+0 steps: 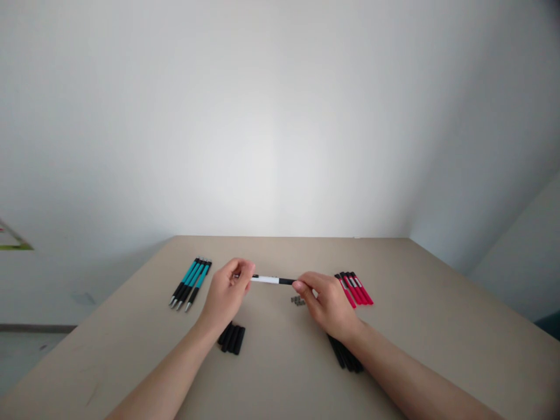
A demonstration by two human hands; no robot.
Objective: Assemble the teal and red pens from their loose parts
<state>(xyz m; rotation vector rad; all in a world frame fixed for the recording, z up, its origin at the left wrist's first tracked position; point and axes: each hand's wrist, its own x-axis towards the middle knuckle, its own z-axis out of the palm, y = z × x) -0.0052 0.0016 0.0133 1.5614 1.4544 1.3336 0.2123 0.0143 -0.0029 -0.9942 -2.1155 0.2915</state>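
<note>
My left hand (228,291) and my right hand (326,303) hold one thin pen part (271,280) between them, level above the table. The part is white with a black right end. My left fingers pinch its left end and my right fingers pinch the black end. Several teal-and-black pens (191,284) lie side by side left of my left hand. Several red pen barrels (355,288) lie right of my right hand. A small heap of tiny metal parts (298,301) sits just under my right fingertips.
Short black sleeves (233,338) lie in a row beside my left wrist. Longer black pieces (345,354) lie partly hidden under my right forearm. The beige table (437,326) stands against a plain white wall, with floor visible at the left.
</note>
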